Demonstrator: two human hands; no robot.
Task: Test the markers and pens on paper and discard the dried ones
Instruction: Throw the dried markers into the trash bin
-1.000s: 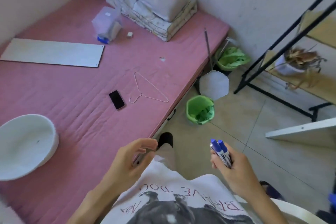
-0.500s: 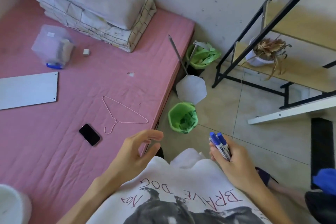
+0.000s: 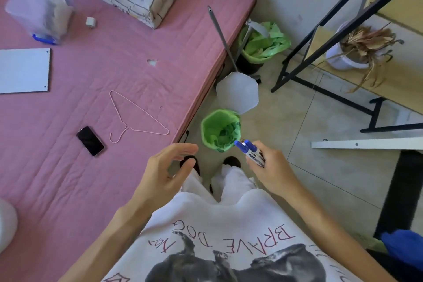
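Fingers of the right hand [image 3: 272, 171] curl round two blue-capped white marker pens [image 3: 250, 153], gripping them side by side at the barrels, caps pointing up and away toward the small bin lined with a green plastic bag [image 3: 220, 130]. The caps sit right at the near rim of that bin as seen from the head camera; whether they are actually over the opening or just short of it I cannot tell. The left hand [image 3: 167, 171] holds nothing, its fingers loosely spread and relaxed, hovering near the edge of the pink quilted mattress [image 3: 91, 190].

Judging by their look, the markers should be light, rigid plastic tubes with smooth, somewhat slippery barrels. A pinch round the middle of the barrels, as here, keeps both under control. Two held together can roll against each other, so loosening the grip to drop one may release both. They are not fragile, and a drop into the soft bag liner should do no harm.

Farther out, a white octagonal lid [image 3: 237, 92] lies just beyond the bin, and a second green-bagged bin [image 3: 261, 43] stands against the wall. On the mattress lie a black phone [image 3: 90, 141], a thin pink wire hanger [image 3: 135, 117] and a flat white board [image 3: 24, 70]. I cannot make out any test paper.
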